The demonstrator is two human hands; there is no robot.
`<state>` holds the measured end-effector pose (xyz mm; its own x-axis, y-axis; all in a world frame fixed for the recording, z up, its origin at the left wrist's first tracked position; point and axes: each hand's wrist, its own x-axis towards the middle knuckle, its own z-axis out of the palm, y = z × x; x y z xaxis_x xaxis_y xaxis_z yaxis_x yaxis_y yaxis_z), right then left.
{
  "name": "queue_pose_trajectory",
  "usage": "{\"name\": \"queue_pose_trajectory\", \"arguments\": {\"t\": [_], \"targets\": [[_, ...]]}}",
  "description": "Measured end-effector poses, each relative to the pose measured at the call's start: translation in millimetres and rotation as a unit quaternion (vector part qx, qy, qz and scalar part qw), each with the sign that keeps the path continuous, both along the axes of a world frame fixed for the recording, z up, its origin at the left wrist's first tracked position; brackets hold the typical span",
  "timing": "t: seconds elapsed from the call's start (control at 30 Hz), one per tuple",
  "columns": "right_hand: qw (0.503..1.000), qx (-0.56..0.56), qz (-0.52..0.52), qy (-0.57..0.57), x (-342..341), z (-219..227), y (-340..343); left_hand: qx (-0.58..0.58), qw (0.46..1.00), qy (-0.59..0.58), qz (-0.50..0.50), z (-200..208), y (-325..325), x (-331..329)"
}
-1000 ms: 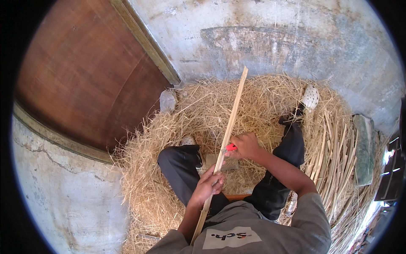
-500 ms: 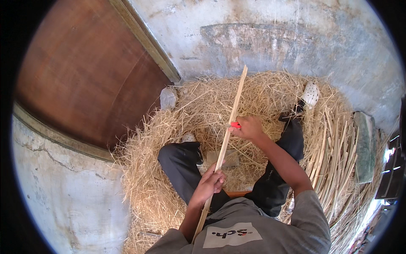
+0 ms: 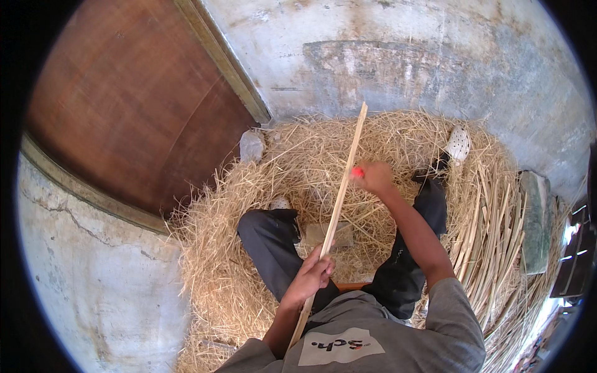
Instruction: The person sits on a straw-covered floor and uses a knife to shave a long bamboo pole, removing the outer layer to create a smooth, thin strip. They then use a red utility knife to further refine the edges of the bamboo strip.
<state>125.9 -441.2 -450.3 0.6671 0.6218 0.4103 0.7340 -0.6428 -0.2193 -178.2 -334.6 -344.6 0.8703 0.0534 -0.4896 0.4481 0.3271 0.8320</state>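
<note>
A long, pale strip of split wood or bamboo [image 3: 346,180] slants from my lap up toward the wall. My left hand [image 3: 311,275] is wrapped round its lower part, and the near end runs down against my shirt. Farther along, my right hand [image 3: 377,178] is closed on a small red-handled tool [image 3: 358,171], just right of the strip. The hand is slightly blurred, and I cannot make out the tool's working end or whether it touches the wood.
Straw-like shavings [image 3: 298,149] cover the floor around my legs. A flat block [image 3: 328,234] lies between my feet. Several long strips [image 3: 491,230] are piled at the right beside a greenish slab [image 3: 536,221]. A grey stone [image 3: 252,146] sits by the brown door [image 3: 137,105].
My right hand has moved a little away from me, toward the strip's far end, with the red-handled tool. My left hand keeps its hold on the strip.
</note>
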Motion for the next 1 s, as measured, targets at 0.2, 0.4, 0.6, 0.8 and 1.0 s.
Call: {"name": "queue_pose_trajectory", "arguments": {"t": [0.2, 0.4, 0.6, 0.8, 1.0], "targets": [[0.977, 0.163, -0.121, 0.068, 48, 18, -16, -0.030, 0.999, 0.009, -0.018, 1, -6, -31], [0.981, 0.150, 0.102, 0.073, -52, 13, 2, 0.007, 1.000, 0.005, 0.027, 1, 7, -1], [0.971, 0.180, 0.151, 0.033, -74, 11, 1, 0.106, 0.994, -0.039, 0.001, -4, 3, 9], [0.989, 0.075, 0.107, 0.072, -70, 13, -1, 0.103, 0.995, 0.001, 0.000, -3, 3, 14], [0.993, 0.092, 0.032, 0.068, -45, 1, 0, 0.176, 0.983, -0.048, -0.026, -7, 0, 10]]}}
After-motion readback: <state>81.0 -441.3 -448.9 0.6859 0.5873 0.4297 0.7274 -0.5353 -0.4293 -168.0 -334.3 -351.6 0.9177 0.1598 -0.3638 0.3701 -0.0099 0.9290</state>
